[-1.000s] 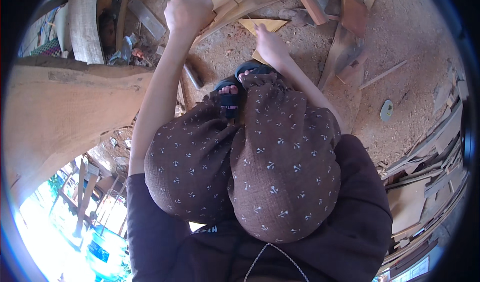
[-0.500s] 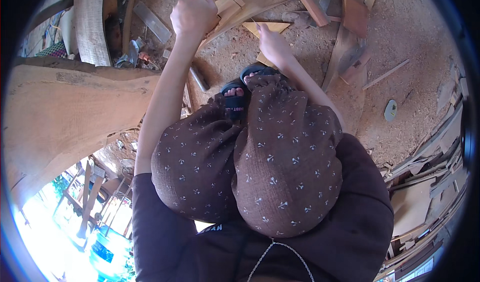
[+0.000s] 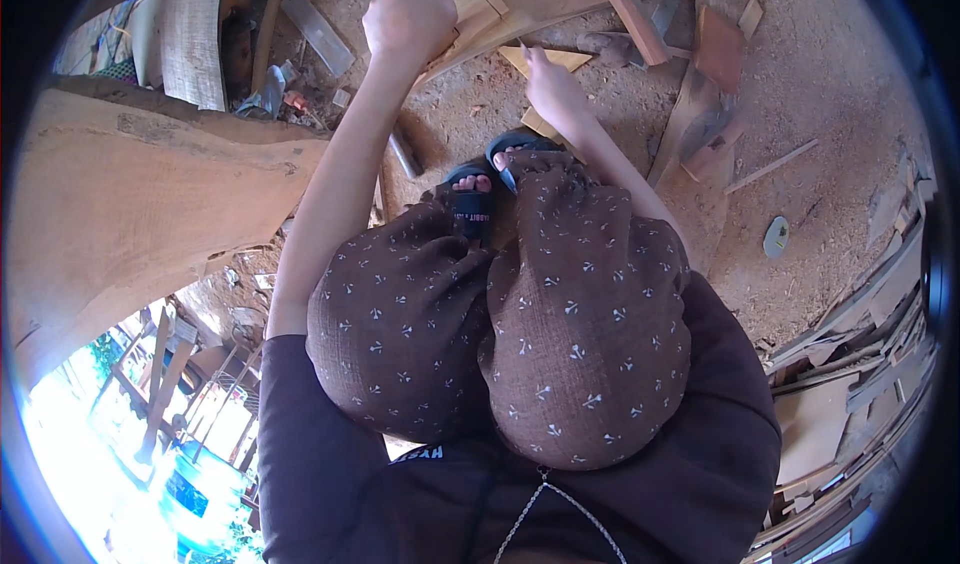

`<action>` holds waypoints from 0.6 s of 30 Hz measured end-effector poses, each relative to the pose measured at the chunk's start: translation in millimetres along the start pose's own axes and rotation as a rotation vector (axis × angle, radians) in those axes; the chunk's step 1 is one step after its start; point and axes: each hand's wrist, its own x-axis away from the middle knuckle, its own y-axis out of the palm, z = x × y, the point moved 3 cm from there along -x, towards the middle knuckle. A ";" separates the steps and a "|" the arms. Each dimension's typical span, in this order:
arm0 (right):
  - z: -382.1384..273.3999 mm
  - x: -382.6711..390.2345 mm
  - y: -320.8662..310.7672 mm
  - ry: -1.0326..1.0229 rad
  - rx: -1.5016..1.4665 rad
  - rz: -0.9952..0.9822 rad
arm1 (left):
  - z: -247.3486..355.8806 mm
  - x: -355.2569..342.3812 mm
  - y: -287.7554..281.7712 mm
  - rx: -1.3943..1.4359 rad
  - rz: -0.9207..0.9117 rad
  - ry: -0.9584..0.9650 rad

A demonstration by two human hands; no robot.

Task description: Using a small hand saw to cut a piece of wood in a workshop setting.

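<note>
My left hand (image 3: 405, 22) is closed in a fist at the edge of a long pale wooden board (image 3: 545, 4) on the ground. What it grips is hidden under the fingers. Small flat wooden strips (image 3: 478, 8) lie on the board just right of that fist. My right hand (image 3: 552, 86) is closed, with a thin pointed stick-like piece (image 3: 522, 46) showing at its fingertips; its kind is too small to make out. Behind those fingertips lies a yellowish triangular piece of wood (image 3: 568, 59). Another short wood piece (image 3: 537, 122) lies below the right hand, near my sandals.
A large wooden slab (image 3: 170, 184) stands at the left. A metal tube (image 3: 404, 152) lies near my left forearm. Reddish planks (image 3: 630, 14) and a reddish block (image 3: 720, 52) are at far right. Stacked boards (image 3: 850, 394) line the right side; a pale oval disc (image 3: 776, 236) lies on the sawdust.
The whole view has shifted slightly. My left fist has moved a little farther forward along the board. My right hand stays by the triangular wood piece.
</note>
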 end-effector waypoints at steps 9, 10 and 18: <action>21.9 36.9 20.4 -0.043 0.035 -0.009 | -9.8 5.4 7.1 0.064 0.023 -0.059; 22.4 38.4 21.0 -0.055 0.021 0.025 | -11.0 4.0 6.2 0.061 0.034 -0.055; -11.1 -8.2 9.1 -0.028 0.059 0.044 | -8.4 1.2 2.9 0.032 -0.019 -0.001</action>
